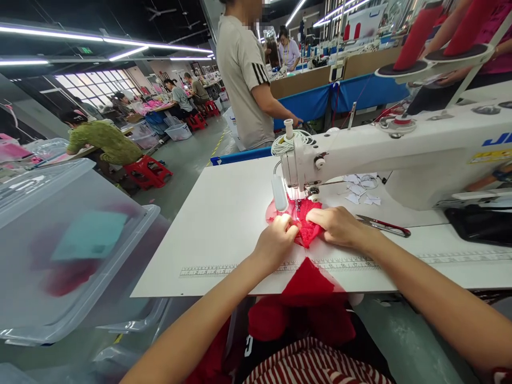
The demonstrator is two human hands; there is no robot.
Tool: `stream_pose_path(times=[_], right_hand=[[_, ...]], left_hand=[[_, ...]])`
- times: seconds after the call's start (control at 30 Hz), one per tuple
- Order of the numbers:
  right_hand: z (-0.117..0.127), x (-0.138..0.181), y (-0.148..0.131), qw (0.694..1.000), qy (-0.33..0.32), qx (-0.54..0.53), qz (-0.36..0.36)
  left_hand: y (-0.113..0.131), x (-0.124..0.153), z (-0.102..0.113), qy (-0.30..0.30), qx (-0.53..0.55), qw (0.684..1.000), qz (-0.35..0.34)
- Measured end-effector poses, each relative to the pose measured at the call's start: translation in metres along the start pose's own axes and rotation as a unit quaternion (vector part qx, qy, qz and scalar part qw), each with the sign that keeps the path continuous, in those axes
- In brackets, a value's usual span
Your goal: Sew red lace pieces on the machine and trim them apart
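Under the needle of a white sewing machine (pixel 360 154) lies a piece of red fabric (pixel 310 229), fuzzy in parts and sheer at its left side. My left hand (pixel 276 241) grips its left edge with curled fingers. On the right, my right hand (pixel 336 226) pinches the same piece between thumb and fingers, close to the presser foot. More red cloth (pixel 307 285) hangs over the table's front edge onto my lap. Thread snips (pixel 384 225) with a red handle lie beside my right wrist.
Small white scraps (pixel 360 188) lie behind the needle area. A printed ruler (pixel 224 270) runs along the white table (pixel 224 213). Plastic bins (pixel 72 240) stand at the left. Red thread cones (pixel 418 37) rise at the upper right. A person in a grey shirt (pixel 244 80) stands beyond the table.
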State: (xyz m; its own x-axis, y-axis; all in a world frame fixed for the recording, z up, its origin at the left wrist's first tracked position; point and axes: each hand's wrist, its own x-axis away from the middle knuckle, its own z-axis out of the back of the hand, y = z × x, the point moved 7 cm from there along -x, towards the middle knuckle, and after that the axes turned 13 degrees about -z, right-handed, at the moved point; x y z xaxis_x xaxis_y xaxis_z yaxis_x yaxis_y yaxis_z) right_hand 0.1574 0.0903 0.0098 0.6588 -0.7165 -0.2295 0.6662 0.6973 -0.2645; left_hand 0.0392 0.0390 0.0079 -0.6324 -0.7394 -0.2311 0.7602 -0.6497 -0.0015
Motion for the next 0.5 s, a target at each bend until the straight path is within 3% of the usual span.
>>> stream_pose_path(times=[0.07,0.13,0.23,0.37,0.5], right_hand=[[-0.002,0.001,0.002,1.0,0.005,-0.02,-0.007],[-0.002,0.001,0.001,0.999,0.006,-0.048,-0.009],[-0.003,-0.002,0.001,0.995,0.011,-0.095,-0.012],[-0.003,-0.008,0.011,0.981,0.063,-0.171,-0.069],[-0.006,-0.009,0.03,0.945,0.121,-0.262,-0.152]], left_hand=[[-0.002,-0.003,0.003,0.009,0.046,0.998,-0.037],[-0.006,-0.006,0.007,0.019,0.162,0.985,-0.062],[-0.021,-0.009,0.005,0.023,0.323,0.946,-0.032],[-0.042,-0.017,-0.004,0.017,0.36,0.933,0.011],[-0.057,-0.032,-0.008,0.029,0.404,0.914,0.034]])
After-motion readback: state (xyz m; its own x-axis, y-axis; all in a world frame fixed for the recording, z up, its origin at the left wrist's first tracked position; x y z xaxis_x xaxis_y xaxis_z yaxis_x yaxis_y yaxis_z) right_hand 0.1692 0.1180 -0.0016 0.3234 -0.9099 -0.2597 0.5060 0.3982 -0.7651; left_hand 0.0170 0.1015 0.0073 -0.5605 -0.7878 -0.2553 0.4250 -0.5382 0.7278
